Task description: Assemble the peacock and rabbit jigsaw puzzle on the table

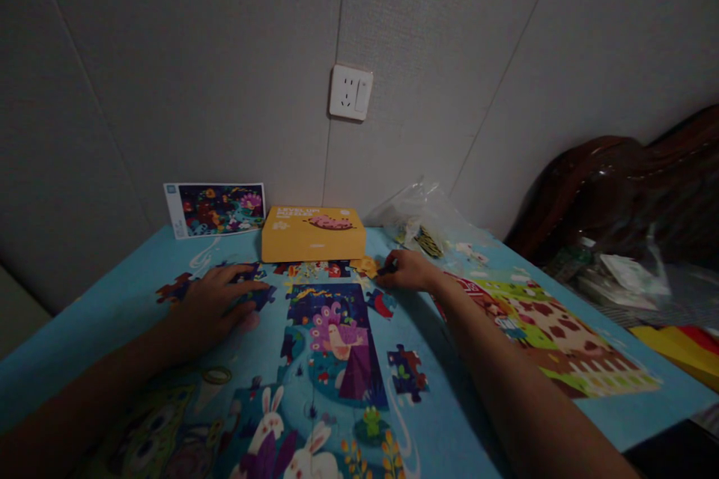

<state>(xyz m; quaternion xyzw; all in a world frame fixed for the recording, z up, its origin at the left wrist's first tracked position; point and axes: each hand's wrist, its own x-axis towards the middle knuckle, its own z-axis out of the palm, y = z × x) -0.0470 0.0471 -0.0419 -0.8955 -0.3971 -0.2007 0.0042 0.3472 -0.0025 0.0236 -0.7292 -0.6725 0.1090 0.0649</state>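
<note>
My left hand [210, 310] lies palm down with its fingers apart, over dark puzzle pieces [263, 296] left of the joined puzzle [337, 359]. That puzzle shows a pink peacock, white rabbits and a frog. At its upper right, my right hand [409, 270] is closed in a pinch on a small dark puzzle piece [386, 269]. Touching or just beside that piece is a yellow-orange piece [365, 266]. Below my right hand lie a loose piece with a red shape [382, 304] and, lower, another loose piece [407, 373].
Behind the pieces stands a yellow puzzle box [313, 236], with a picture card [216, 209] leaning against the wall on its left. A clear plastic bag [419, 217] lies to its right. Under my right forearm is a farm-scene puzzle [562, 337]. A blue cloth [106, 292] covers the table.
</note>
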